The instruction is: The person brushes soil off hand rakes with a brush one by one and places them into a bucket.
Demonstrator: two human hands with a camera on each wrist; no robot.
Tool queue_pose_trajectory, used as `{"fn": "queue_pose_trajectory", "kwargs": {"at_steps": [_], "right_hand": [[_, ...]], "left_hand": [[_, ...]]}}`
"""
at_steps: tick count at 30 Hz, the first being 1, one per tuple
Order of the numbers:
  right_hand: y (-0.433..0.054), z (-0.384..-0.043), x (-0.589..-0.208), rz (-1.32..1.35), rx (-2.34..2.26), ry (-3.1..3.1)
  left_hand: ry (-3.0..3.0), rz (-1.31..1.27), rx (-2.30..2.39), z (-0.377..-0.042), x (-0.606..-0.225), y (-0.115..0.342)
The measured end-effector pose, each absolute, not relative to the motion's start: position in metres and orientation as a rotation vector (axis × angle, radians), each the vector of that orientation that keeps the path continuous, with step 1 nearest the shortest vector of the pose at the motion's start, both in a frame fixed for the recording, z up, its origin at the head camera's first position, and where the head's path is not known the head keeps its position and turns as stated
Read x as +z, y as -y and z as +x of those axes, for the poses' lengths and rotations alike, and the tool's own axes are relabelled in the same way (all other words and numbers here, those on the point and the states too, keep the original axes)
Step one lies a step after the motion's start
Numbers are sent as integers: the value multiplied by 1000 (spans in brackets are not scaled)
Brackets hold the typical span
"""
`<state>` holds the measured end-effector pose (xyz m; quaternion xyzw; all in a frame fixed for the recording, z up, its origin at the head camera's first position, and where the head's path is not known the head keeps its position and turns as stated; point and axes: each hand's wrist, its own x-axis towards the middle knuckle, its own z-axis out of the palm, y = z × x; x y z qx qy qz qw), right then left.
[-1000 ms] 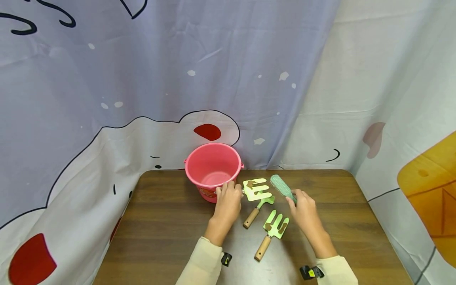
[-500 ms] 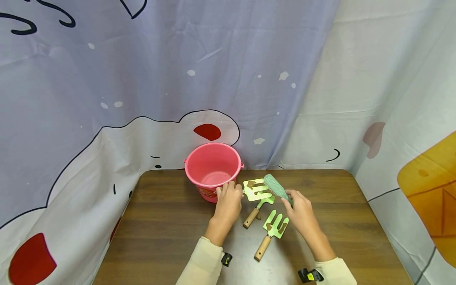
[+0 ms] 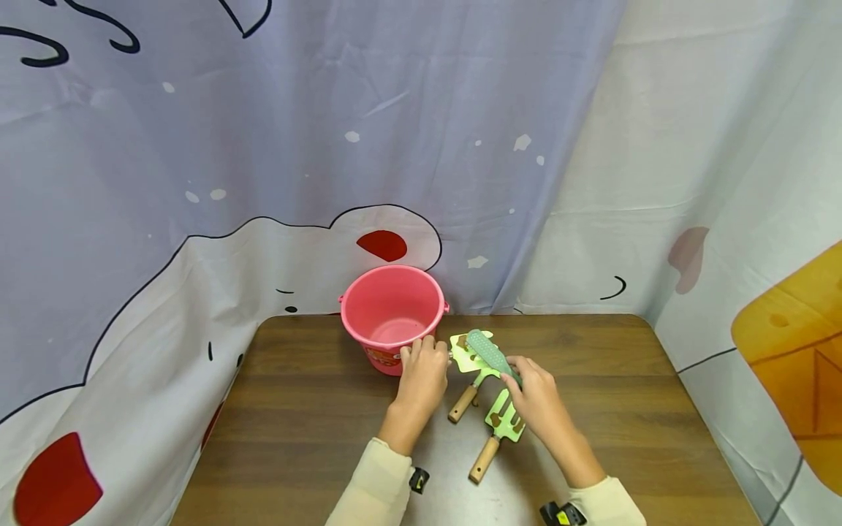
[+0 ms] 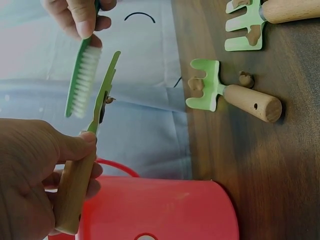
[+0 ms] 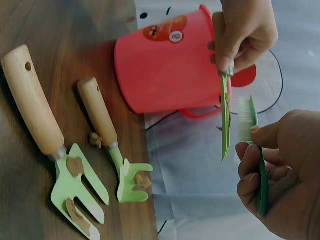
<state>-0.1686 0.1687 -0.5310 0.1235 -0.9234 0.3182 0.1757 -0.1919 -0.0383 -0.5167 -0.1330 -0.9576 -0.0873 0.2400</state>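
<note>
My left hand (image 3: pixel 421 376) grips a green hand fork by its wooden handle (image 4: pixel 75 195), tines raised above the table and marked with brown patches. In my right hand (image 3: pixel 539 402) is a green brush (image 3: pixel 488 352) with white bristles (image 5: pixel 244 120), held by its handle. The bristles face the fork's tines; in the right wrist view a narrow gap shows between them. Below lies a small green hand rake (image 5: pixel 131 182) with brown clumps on its head. Nearer the front rests a second green hand fork (image 3: pixel 484 459), also with brown patches.
A pink bucket (image 5: pixel 165 75) stands upright at the back, just beyond my left hand. A small brown crumb (image 4: pixel 246 79) lies beside the rake's handle on the wooden table (image 3: pixel 296 438). A printed curtain (image 3: pixel 296 146) hangs behind the table.
My right hand has moved left with the brush, from beside the held fork to over its tines. My left hand and the fork stay nearly still. A brown crumb now shows beside the rake.
</note>
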Motion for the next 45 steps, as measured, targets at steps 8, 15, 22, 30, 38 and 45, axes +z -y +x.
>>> {"fn": "queue_pose_trajectory", "kwargs": {"at_steps": [8, 15, 22, 30, 38, 45], "right_hand": [[-154, -167, -531, 434, 877, 2566], [-151, -165, -535, 459, 815, 2544], [-152, -166, -537, 421, 774, 2556], [-161, -169, -538, 404, 731, 2527], [-170, -172, -540, 370, 740, 2523], [-174, -173, -541, 337, 719, 2523]], "left_hand": [[2600, -372, -223, -192, -519, 37], [2614, -369, -212, -190, -518, 37], [2609, -382, -201, -192, -521, 37], [2614, -386, -197, -191, -521, 38], [2615, -395, -198, -191, -520, 38], [2625, -404, -182, -190, -518, 37]]}}
